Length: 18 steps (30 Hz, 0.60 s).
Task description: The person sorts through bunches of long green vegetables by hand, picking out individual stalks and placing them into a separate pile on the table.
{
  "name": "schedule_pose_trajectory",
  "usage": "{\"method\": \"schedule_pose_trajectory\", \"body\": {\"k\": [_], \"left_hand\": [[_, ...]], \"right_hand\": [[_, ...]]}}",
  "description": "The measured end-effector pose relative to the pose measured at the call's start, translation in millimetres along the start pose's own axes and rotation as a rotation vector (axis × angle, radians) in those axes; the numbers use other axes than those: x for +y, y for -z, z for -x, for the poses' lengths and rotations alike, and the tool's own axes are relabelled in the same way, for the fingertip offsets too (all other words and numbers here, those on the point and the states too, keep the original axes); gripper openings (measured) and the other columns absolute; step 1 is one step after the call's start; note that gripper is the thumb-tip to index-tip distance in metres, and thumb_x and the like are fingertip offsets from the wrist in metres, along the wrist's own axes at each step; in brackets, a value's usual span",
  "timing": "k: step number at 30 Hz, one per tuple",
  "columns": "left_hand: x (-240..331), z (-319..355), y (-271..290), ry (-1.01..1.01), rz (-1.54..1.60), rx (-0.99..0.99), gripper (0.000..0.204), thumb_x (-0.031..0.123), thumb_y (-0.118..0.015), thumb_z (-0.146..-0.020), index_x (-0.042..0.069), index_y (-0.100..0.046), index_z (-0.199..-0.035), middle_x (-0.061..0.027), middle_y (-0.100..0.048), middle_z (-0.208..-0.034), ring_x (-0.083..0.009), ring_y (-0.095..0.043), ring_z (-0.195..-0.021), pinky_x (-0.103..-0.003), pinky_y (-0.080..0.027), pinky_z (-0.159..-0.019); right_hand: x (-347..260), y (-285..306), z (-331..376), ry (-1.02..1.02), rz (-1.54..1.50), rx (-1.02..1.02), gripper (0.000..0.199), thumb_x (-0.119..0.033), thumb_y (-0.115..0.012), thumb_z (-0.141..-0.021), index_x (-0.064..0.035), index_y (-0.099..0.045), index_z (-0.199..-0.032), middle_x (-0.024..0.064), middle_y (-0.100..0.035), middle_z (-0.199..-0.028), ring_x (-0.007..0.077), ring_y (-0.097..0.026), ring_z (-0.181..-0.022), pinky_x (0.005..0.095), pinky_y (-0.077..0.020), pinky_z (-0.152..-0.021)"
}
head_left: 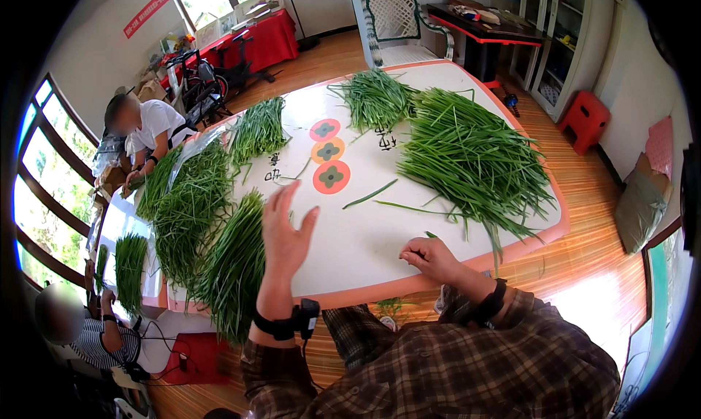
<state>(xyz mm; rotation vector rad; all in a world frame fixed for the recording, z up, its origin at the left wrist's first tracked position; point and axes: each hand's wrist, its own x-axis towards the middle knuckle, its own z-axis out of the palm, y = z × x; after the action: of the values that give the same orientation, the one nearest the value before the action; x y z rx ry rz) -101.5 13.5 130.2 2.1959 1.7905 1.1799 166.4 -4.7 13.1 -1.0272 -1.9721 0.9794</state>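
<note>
Green chive bundle [234,269] lies just left of the open left hand [286,233]; right hand [431,258] rests curled, fingers empty, on the white counter [365,236].

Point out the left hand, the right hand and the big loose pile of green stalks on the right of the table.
left hand [286,233], head view, on the back of the raised open hand.
right hand [431,258], head view, on the knuckles, resting on the table.
pile of green stalks [475,156], head view, on the middle of the heap.
</note>
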Motion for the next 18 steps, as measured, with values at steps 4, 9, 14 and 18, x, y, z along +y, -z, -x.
{"method": "schedule_pose_trajectory", "body": {"k": [4,9,14,18], "left_hand": [[49.4,27.6,-50.2,0.023,0.606,-0.205,0.031,0.015,-0.062,-0.079,0.004,-0.056,-0.107,-0.0091,-0.059,-0.103,-0.0223,-0.056,-0.097,-0.034,-0.041,-0.084],[68.1,58.9,-124.4,0.374,1.273,-0.292,0.019,0.015,-0.05,-0.09,0.001,-0.055,-0.101,-0.0055,-0.059,-0.09,-0.0104,-0.054,-0.083,-0.022,-0.042,-0.069],[51.5,75.4,-156.2,0.479,1.278,-0.248,0.017,0.017,-0.047,-0.091,0.003,-0.056,-0.096,-0.0026,-0.057,-0.075,-0.0086,-0.053,-0.07,-0.021,-0.041,-0.061],[36.2,62.9,-158.5,0.505,1.24,-0.198,0.016,0.016,-0.047,-0.092,0.003,-0.055,-0.093,-0.0017,-0.055,-0.068,-0.0081,-0.051,-0.063,-0.02,-0.04,-0.058]], "right_hand": [[-2.7,-1.3,1.5,-0.118,-0.097,-0.026,0.015,-0.017,-0.056,-0.085,-0.0021,-0.061,-0.087,0.0067,-0.056,-0.068,0.016,-0.052,-0.061,0.0276,-0.0421,-0.057],[9.2,9.9,-6.4,-0.219,-0.28,0.093,0.015,-0.014,-0.055,-0.086,0.0005,-0.06,-0.086,0.0011,-0.055,-0.067,0.0077,-0.048,-0.06,0.0235,-0.0409,-0.055],[7.9,51.1,-31.2,-0.086,0.301,0.25,0.01,-0.016,-0.058,-0.081,-0.0073,-0.061,-0.085,0.0062,-0.057,-0.082,0.0188,-0.057,-0.07,0.0313,-0.0454,-0.061],[10.3,53.5,-35.4,-0.189,0.67,0.205,0.011,-0.019,-0.059,-0.079,-0.0102,-0.058,-0.085,0.007,-0.053,-0.091,0.0257,-0.056,-0.083,0.037,-0.0458,-0.07]]}}
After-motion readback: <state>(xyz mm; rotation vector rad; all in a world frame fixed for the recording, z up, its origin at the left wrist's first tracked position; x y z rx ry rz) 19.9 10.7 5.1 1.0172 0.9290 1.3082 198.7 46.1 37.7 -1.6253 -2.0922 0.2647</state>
